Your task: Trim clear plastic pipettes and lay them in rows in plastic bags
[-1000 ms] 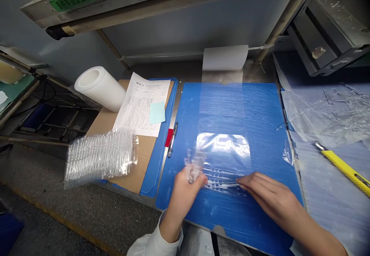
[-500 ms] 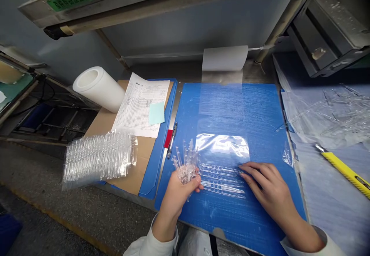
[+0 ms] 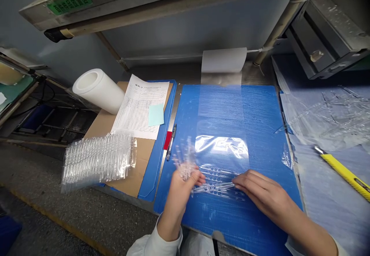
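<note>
Shifted nearer the body, the right hand [image 3: 263,191] pinches a clear stick [image 3: 224,186] at the stick row [image 3: 214,174] on the blue mat [image 3: 260,117]. The left hand [image 3: 179,186] clasps a stick bunch [image 3: 185,166].

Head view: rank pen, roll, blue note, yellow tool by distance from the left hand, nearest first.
From the left hand:
1. Pen: just ahead, slightly left.
2. Blue note: ahead and left, beyond the pen.
3. Roll: farther ahead and left.
4. Yellow tool: far right, past the right hand.
</note>
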### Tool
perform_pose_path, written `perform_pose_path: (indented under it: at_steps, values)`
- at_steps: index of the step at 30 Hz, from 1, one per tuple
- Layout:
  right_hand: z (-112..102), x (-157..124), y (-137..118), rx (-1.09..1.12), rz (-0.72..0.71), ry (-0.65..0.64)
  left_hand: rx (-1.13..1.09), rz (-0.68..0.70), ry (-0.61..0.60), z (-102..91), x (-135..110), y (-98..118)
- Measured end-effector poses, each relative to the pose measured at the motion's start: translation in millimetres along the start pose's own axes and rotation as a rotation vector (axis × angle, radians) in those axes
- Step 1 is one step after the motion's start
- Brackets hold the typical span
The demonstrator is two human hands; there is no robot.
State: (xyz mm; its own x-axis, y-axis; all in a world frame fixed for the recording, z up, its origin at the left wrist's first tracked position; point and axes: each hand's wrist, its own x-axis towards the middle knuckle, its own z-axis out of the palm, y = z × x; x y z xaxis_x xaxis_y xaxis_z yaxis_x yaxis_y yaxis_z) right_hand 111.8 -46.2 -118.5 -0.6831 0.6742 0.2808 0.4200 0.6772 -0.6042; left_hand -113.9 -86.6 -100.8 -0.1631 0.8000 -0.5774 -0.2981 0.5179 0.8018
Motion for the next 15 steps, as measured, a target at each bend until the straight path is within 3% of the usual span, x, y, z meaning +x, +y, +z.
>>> perform_pose_path:
  at_steps: [2,5,9,15]
  values:
    - [3,0,4,-0.071,0.045,0.138,-0.078,0.103,0.13,-4.5,5,0]
    - [9,1,11,-0.176,0.108,0.267,-0.117,0.094,0.105,-9.6,8,1]
    - [17,-1,19,-0.204,0.125,0.261,-0.148,0.02,0.005,-10.9,3,2]
    - [21,-6,26,-0.208,0.126,0.222,-0.138,-0.014,-0.045,-10.2,-2,1]
